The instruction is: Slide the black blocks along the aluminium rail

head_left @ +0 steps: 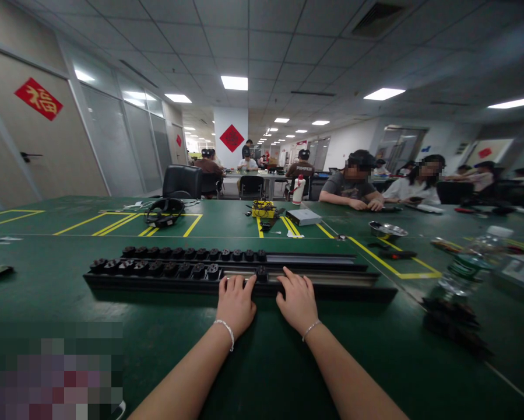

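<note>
Two long black rails (331, 291) lie side by side across the green table in front of me. Round black socket modules (184, 270) fill the left part of both channels, several in each. A single socket module (261, 272) sits apart in the near rail, between my hands. My left hand (236, 300) rests on the near rail just left of that module, its fingers stretched over the front edge. On the other side, my right hand (297, 297) lies with fingers spread over the rail. Neither hand visibly grips anything; the undersides of the fingertips are hidden.
A dark headset (164, 212), a yellow box with cables (264, 209) and a grey box (303, 217) stand behind the rails. To the right are a metal bowl (387, 230), a water bottle (469, 262) and black parts (456, 326). People sit across the table.
</note>
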A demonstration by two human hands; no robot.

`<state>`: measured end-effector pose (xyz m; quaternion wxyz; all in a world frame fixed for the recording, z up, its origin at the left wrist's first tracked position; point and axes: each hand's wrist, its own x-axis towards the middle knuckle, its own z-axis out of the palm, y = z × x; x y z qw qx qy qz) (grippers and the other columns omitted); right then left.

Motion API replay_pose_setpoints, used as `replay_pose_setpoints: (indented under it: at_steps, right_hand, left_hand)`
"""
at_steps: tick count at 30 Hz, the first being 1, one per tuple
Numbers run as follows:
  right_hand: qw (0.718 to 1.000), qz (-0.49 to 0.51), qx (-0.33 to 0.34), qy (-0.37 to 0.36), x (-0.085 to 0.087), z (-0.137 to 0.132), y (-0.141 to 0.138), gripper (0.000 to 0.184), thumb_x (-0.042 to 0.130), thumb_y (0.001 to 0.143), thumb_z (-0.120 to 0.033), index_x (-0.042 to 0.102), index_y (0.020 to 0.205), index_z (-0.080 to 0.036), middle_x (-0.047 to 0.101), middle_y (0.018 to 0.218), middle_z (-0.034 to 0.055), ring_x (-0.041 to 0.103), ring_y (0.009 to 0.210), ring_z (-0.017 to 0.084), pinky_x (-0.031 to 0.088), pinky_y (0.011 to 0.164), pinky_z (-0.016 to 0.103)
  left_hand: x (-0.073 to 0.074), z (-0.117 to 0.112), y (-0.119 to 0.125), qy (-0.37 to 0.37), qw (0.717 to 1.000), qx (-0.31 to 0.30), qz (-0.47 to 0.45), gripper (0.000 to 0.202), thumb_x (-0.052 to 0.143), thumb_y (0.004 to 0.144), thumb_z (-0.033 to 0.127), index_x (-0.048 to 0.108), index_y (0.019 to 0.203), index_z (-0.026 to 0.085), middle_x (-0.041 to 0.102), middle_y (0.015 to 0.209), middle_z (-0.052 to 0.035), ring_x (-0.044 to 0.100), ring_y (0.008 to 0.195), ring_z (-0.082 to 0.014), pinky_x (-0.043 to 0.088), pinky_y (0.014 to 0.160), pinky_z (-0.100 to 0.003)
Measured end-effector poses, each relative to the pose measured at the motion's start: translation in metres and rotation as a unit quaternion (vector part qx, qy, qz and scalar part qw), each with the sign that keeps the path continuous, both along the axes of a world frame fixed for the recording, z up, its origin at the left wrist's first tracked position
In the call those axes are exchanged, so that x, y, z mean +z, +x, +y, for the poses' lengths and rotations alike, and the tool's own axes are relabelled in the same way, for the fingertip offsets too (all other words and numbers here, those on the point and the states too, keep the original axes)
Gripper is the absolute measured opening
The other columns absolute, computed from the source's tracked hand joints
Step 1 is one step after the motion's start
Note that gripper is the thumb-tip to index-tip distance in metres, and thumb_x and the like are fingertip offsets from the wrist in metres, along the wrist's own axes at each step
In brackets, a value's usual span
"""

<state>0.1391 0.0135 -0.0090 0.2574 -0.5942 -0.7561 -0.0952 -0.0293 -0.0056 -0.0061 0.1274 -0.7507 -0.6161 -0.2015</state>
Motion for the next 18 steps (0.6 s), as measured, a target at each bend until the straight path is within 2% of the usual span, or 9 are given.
replay_pose_setpoints:
  at_steps: [5,11,18]
  right_hand:
    - [1.000,-0.001,0.001,-0.004,0.0032,-0.0019,-0.0012,0.035,0.045,0.074,-0.022,0.058,0.106,-0.023,0.047,0.130,0.0047,0.043,0.112,0.020,0.018,0.102,0.041]
    - [1.000,0.007,0.000,-0.006,0.0026,-0.0018,-0.0019,0.035,0.046,0.073,-0.023,0.058,0.106,-0.023,0.046,0.131,0.0054,0.043,0.112,0.021,0.018,0.101,0.042]
    - [1.000,0.008,0.000,-0.002,0.0024,-0.0021,-0.0012,0.035,0.046,0.073,-0.022,0.058,0.107,-0.022,0.047,0.130,0.0051,0.043,0.112,0.020,0.018,0.101,0.041]
  left_hand:
    - [0.0045,0.0032,0.0029,-0.014,1.000,-0.003,0.009,0.048,0.048,0.071,0.022,0.047,0.119,0.024,0.054,0.103,-0.0074,0.045,0.101,-0.0243,0.018,0.100,-0.047]
    - [0.0035,0.0020,0.0001,-0.009,0.999,-0.048,-0.003,0.049,0.046,0.072,0.020,0.045,0.121,0.022,0.054,0.111,-0.0060,0.044,0.106,-0.0219,0.018,0.102,-0.043]
    - [0.0020,0.0021,-0.0003,-0.011,0.999,-0.040,-0.009,0.048,0.048,0.072,0.022,0.045,0.120,0.023,0.055,0.110,-0.0048,0.044,0.106,-0.0211,0.018,0.102,-0.042]
